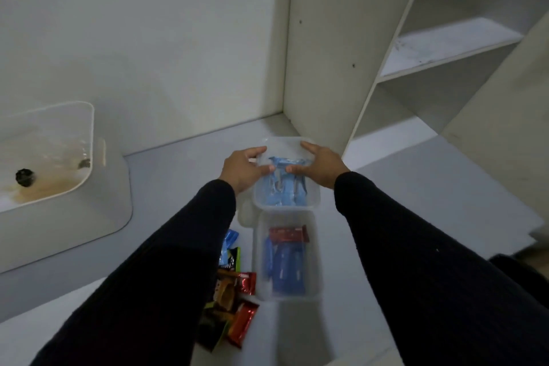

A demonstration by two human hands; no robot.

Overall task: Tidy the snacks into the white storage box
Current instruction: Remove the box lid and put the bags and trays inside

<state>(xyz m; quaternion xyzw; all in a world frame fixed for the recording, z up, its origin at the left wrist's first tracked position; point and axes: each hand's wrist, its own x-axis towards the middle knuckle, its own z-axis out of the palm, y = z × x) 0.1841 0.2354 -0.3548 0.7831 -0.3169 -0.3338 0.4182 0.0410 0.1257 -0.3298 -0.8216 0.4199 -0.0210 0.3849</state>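
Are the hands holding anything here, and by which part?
Yes. Both hands hold the far clear box of blue packets: left hand on its left rim, right hand on its right rim, thumbs over the top.

A home storage corner: white shelving unit (416,68), grey floor (178,163).

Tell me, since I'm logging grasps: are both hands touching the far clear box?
Touching. The head view shows the left hand and right hand gripping the far clear box.

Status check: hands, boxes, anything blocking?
Left hand and right hand grip far clear plastic box of blue packets. Near clear box part-filled. Loose snack wrappers left. Nothing blocking.
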